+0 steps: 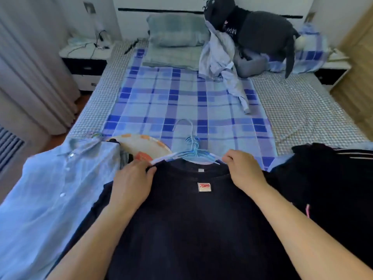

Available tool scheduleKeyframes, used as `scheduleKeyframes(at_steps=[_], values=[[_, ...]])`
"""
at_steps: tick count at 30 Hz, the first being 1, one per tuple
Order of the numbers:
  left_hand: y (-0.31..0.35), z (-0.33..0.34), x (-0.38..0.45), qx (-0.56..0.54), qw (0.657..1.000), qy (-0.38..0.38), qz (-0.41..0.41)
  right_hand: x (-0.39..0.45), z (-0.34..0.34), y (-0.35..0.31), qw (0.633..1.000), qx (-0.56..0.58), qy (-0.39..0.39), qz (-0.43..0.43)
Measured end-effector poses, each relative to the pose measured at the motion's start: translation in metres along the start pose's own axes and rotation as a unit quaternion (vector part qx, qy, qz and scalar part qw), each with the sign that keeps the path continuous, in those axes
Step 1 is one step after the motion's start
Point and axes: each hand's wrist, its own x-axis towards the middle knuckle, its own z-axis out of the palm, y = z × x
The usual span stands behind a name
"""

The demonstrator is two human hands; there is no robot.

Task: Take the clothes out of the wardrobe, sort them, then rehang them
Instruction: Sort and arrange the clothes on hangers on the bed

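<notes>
A dark navy T-shirt (181, 223) with a small red-and-white neck label lies flat at the foot of the bed. My left hand (134, 180) pinches its left shoulder seam by the collar. My right hand (242, 168) grips the right shoulder near the collar. Several light-blue hangers (192, 152) lie bunched just beyond the collar, between my hands. A light-blue button shirt (56, 190) on a hanger is spread out to the left. A white garment with orange print (145, 147) lies beyond my left hand. Dark clothes (327, 174) are piled on the right.
The bed carries a blue checked sheet (181, 102). Near the pillow (175, 31) lie a crumpled pale-blue shirt (222, 63) and a dark plush toy (256, 27). A nightstand (84, 61) with cables stands at left, curtains (30, 67) beside it, a wooden wardrobe (359, 67) at right.
</notes>
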Motion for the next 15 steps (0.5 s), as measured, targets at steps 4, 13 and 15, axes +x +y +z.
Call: scheduleKeyframes(at_steps=[4,13,15], values=[[-0.056,0.126,0.043,0.031,0.997,-0.065,0.025,0.040,0.113,0.058,0.998,-0.034,0.033,0.038],[-0.077,0.292,0.167,0.042,0.997,-0.062,0.019,0.171,0.225,0.119,0.973,-0.211,0.029,0.087],[-0.088,0.332,0.156,0.079,0.993,-0.081,0.037,0.168,0.252,0.132,0.965,-0.246,-0.021,0.090]])
